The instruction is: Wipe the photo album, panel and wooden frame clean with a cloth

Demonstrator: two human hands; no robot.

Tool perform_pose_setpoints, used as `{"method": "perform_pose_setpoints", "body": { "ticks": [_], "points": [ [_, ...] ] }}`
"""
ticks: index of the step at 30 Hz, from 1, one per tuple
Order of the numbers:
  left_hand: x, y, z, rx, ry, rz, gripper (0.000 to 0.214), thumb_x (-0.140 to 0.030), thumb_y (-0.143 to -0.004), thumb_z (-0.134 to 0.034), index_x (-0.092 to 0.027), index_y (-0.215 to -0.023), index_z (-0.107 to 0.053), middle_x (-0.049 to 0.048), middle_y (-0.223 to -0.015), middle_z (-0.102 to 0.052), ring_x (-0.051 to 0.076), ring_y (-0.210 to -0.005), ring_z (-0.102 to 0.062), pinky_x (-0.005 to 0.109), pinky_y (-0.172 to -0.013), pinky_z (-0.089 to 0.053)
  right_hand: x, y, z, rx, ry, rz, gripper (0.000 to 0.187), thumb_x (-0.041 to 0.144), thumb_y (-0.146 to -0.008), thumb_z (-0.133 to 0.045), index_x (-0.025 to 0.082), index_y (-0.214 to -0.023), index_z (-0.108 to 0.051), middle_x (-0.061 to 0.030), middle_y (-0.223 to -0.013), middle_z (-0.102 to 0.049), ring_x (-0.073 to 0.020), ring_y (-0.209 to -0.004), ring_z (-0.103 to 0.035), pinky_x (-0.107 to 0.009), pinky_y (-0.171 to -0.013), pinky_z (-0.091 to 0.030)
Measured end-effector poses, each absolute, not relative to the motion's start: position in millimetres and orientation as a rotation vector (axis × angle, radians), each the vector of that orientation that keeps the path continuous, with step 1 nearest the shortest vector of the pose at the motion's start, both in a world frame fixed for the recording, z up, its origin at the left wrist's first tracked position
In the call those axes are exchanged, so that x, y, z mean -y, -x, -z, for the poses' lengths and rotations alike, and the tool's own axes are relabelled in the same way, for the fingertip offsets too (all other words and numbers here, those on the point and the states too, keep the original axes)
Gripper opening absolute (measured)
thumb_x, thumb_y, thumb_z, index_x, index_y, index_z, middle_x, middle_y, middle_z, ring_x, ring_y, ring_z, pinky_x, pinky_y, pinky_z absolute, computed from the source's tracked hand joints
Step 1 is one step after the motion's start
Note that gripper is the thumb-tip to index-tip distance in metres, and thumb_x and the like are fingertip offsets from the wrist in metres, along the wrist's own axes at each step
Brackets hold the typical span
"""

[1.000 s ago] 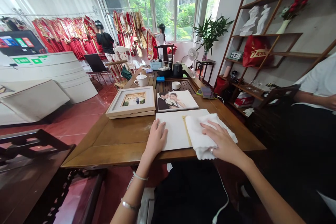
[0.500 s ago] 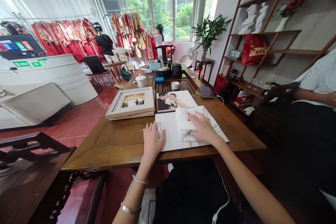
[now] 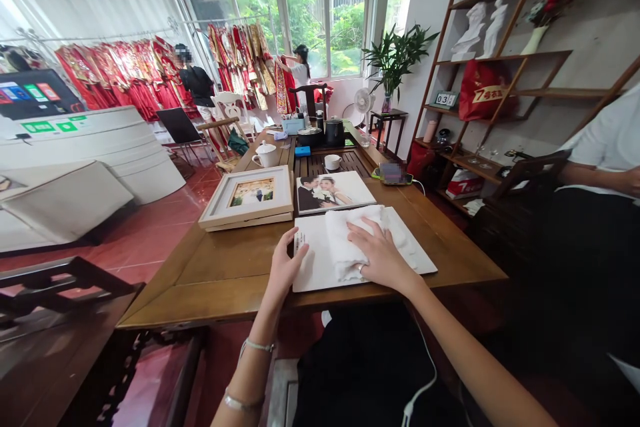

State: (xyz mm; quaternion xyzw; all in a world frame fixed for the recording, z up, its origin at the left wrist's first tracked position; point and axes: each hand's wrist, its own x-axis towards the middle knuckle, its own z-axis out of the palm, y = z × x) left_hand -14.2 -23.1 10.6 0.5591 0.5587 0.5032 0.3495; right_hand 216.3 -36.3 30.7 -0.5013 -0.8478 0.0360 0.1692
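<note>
On the near part of the wooden table [image 3: 220, 280], we have a white panel [image 3: 313, 273] lying flat, with small dark print [image 3: 299, 239] by its left edge. Our left hand [image 3: 283, 265] is at that edge, thumb and fingers well apart, the thumb over the panel; we cannot tell how firmly it touches. Our right hand [image 3: 384, 259] lies palm down, fingers spread wide, on a white cloth [image 3: 341, 240], which is rumpled over the middle of the panel. Just beyond the panel we see a photo board [image 3: 345, 195] showing a couple, and to its left a framed picture [image 3: 250, 195]. Farther off stand a lidded white mug [image 3: 267, 155] on the left and a small white cup [image 3: 333, 162] near the middle, with a phone [image 3: 393, 175] to the right
</note>
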Motion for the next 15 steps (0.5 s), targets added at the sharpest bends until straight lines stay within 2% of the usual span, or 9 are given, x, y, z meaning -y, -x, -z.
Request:
{"method": "perform_pose_setpoints", "body": {
  "ticks": [4,7,11,15],
  "points": [
    [27,18,-22,-1.262,-1.137,-1.348,0.062,-0.027,-0.069,-0.071,-0.012,-0.125,-0.052,0.0176,-0.124,-0.061,0.028,-0.121,-0.054,0.041,-0.101,-0.042,45,-217,-31,2.406,1.381,-0.130,0.049,0.014,-0.064,-0.054,0.022,-0.112,-0.056,-0.0087,-0.147,-0.039,-0.0374,-0.135,-0.018,-0.061,-0.094,-0.030],
    [32,22,-29,-1.197,-0.987,-1.352,0.062,-0.019,-0.068,-0.072,-0.011,-0.126,-0.052,0.0179,-0.121,-0.063,0.026,-0.117,-0.057,0.040,-0.101,-0.044,51,-217,-33,2.392,1.348,-0.151,0.048,0.012,-0.062,-0.053,0.023,-0.109,-0.056,-0.0085,-0.146,-0.041,-0.0368,-0.136,-0.018,-0.060,-0.094,-0.030],
    [36,27,-31,-1.164,-0.734,-1.374,0.055,-0.007,-0.069,-0.070,-0.009,-0.121,-0.053,0.0186,-0.115,-0.066,0.023,-0.106,-0.064,0.037,-0.095,-0.050,57,-218,-33,2.383,1.294,-0.172,0.051,0.010,-0.058,-0.049,0.022,-0.107,-0.055,-0.0071,-0.145,-0.043,-0.0353,-0.137,-0.018,-0.059,-0.094,-0.031],
    [43,28,-30,-1.166,-0.577,-1.405,0.034,-0.003,-0.070,-0.069,-0.006,-0.104,-0.061,0.0169,-0.103,-0.071,0.019,-0.092,-0.070,0.028,-0.086,-0.055,62,-221,-34,2.384,1.238,-0.223,0.053,0.010,-0.057,-0.048,0.023,-0.107,-0.054,-0.0069,-0.144,-0.043,-0.0346,-0.137,-0.018,-0.059,-0.095,-0.030]
  ]
}}
